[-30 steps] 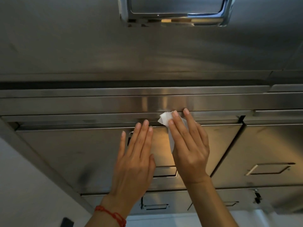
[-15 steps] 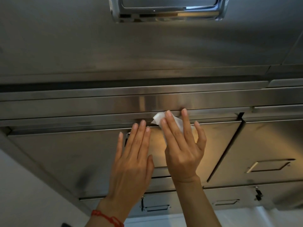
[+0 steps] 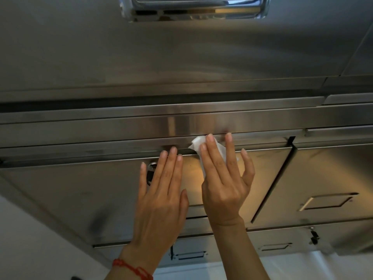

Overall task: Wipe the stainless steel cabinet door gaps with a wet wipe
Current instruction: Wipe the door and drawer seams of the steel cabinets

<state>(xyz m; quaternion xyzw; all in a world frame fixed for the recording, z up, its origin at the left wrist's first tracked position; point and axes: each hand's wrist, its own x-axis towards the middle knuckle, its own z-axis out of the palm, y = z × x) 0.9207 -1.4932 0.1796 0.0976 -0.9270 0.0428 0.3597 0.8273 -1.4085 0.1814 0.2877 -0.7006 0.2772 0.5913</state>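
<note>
The right hand presses a white wet wipe with straight fingers into the top-edge gap of the stainless steel cabinet door; the left hand rests flat on it, fingers extended.

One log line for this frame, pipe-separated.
step: wiping door gap | right hand: presses wet wipe at top gap of cabinet door | left hand: flat on door | wipe partly hidden

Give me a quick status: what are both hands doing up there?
Right hand presses wet wipe into door-top gap. Left hand flat on cabinet door, fingers straight. Nothing blocking.
</note>
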